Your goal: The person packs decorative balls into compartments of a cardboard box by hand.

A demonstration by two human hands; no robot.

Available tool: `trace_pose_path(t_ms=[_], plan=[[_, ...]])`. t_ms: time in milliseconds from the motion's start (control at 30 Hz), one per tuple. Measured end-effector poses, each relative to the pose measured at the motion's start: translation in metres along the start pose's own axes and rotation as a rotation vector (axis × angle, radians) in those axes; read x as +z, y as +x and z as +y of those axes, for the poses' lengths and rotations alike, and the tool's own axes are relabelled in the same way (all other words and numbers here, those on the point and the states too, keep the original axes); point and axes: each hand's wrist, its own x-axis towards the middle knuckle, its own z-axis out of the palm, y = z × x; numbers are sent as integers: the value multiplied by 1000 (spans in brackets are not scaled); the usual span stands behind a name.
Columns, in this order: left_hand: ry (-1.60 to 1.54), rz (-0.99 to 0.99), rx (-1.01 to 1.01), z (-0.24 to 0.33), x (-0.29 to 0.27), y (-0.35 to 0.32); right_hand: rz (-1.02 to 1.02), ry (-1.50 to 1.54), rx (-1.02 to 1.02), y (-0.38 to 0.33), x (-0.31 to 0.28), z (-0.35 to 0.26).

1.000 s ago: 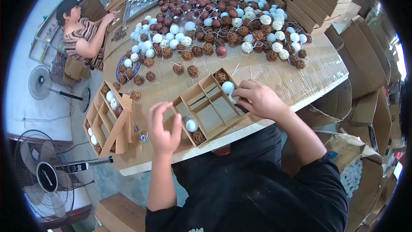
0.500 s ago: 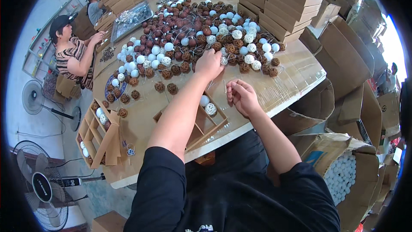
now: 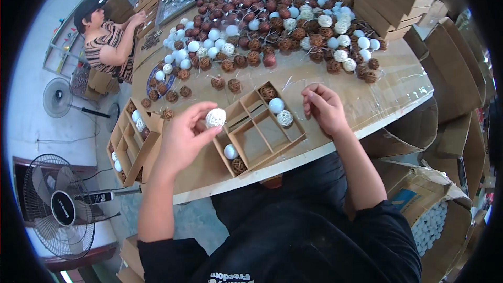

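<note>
My left hand grips a white woven ball between thumb and fingers, just above the left edge of a divided cardboard box. Along the box's right side sit a brown woven ball, a smooth white ball and a white woven ball. Its left end holds another smooth white ball and a brown woven ball. To the right of the box, my right hand hovers with fingers curled and pinched; whatever they may hold is hidden.
A large pile of brown, dark red and white balls covers the table's far part. A second divided box is at the left. Cardboard boxes are stacked far right. Two fans stand left. A person works across the left edge.
My left hand has come back from the pile toward the left of the box, now holding a white woven ball. The view has shifted, and the box is less covered by my arm.
</note>
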Motion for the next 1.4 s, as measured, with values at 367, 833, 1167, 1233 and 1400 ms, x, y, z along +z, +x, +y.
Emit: trace_pose_path(t_ms=[367,833,1167,1233,1400], plan=[[-179,468,206,-97,41,-54,-6,-126,-42,1,7,4],[204,518,250,-110,61,-47,-11,-194,-89,-3,10,6],[545,285,344,-93,63,-52,-14,-198,-79,-3,7,6],[633,254,296,-85,76,-59,22,-229,-77,-4,11,5],[719,175,202,-84,81,-63,34,-228,-59,-4,14,7]])
